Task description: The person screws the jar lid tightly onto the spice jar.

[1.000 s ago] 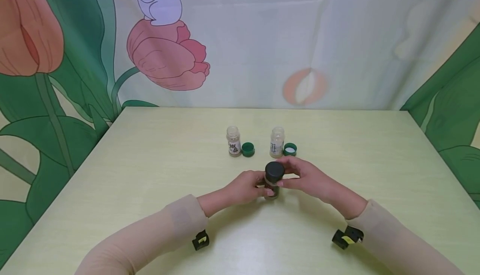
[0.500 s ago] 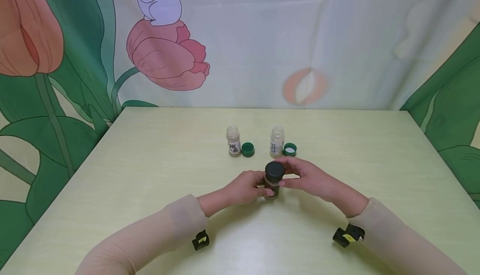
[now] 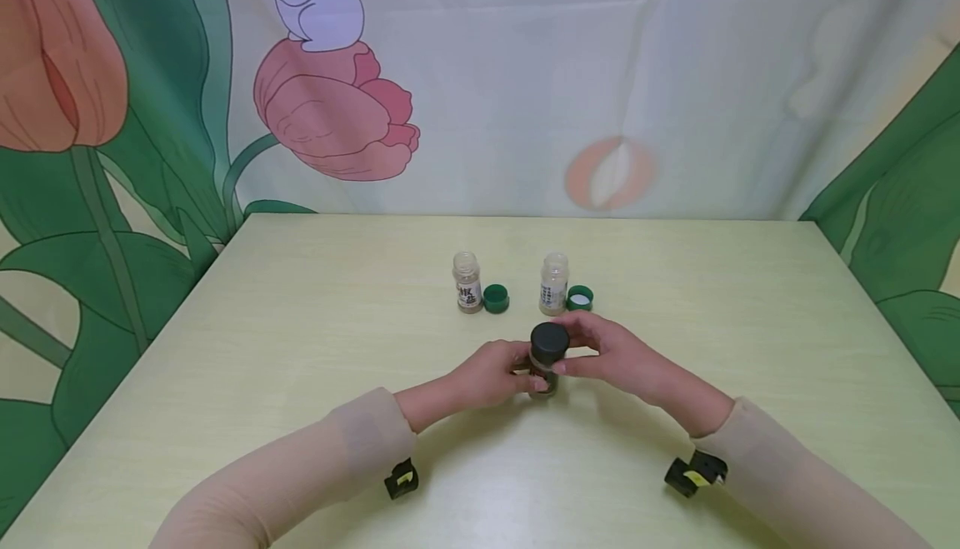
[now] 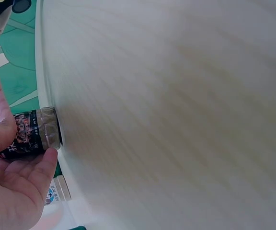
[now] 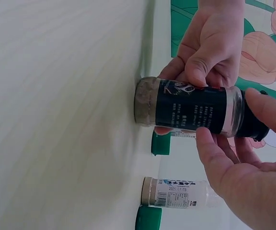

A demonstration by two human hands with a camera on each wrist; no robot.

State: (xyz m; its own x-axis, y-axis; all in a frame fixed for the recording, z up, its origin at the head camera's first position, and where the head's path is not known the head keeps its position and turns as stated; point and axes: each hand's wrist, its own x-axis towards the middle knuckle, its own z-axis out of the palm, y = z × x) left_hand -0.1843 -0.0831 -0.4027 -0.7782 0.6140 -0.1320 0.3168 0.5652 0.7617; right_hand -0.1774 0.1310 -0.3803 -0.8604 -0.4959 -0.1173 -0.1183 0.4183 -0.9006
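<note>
A spice jar with a black cap [image 3: 550, 342] and a dark printed label [image 5: 190, 106] stands upright on the table, brown contents showing at its base. My left hand [image 3: 491, 374] grips the jar's body from the left, thumb across the front. From the right, my right hand [image 3: 611, 356] holds the upper part, its thumb at the cap's lower edge in the right wrist view and a finger against the label. Some fingers of both hands are hidden behind the jar. In the left wrist view the label [image 4: 27, 132] shows between the hands, while the cap is out of sight.
Behind the jar stand two uncapped clear spice bottles, a left bottle [image 3: 467, 284] and a right bottle [image 3: 554, 286]. Beside each lies a green cap, the left cap [image 3: 496, 299] and the right cap [image 3: 580, 299]. A printed curtain [image 3: 495, 99] hangs beyond the pale table [image 3: 315, 299].
The jar and left hand stay in place. My right hand and wrist shift very slightly round the cap and back, with the thumb again a little further left than half a second ago.
</note>
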